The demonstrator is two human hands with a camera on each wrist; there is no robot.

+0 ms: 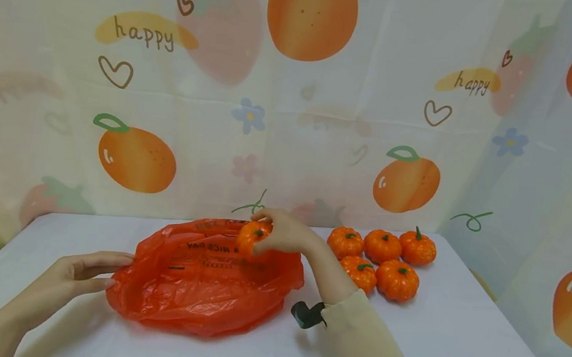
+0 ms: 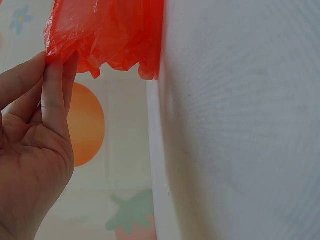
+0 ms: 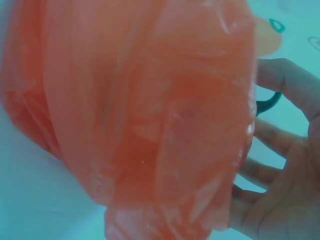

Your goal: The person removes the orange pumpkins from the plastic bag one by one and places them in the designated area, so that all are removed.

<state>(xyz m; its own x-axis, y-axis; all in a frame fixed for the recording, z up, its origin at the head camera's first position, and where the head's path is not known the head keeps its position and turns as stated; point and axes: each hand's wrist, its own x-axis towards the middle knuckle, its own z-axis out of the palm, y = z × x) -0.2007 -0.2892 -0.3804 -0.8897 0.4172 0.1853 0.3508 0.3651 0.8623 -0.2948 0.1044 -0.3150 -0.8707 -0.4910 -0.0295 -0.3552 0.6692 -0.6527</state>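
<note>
A thin red plastic bag lies on the table with its mouth spread, dark print showing on its inner wall. My left hand pinches the left edge of the bag; the left wrist view shows the red film between thumb and fingertips. Over the back right part of the bag's mouth, my right hand grips a small orange toy pumpkin with a green stem. In the right wrist view the bag's side hides most of that pumpkin; its stem shows between the fingers.
Several more small orange pumpkins stand grouped at the back right of the white-covered table. A curtain printed with fruit hangs behind and at both sides. A dark object sits at the right sleeve's cuff.
</note>
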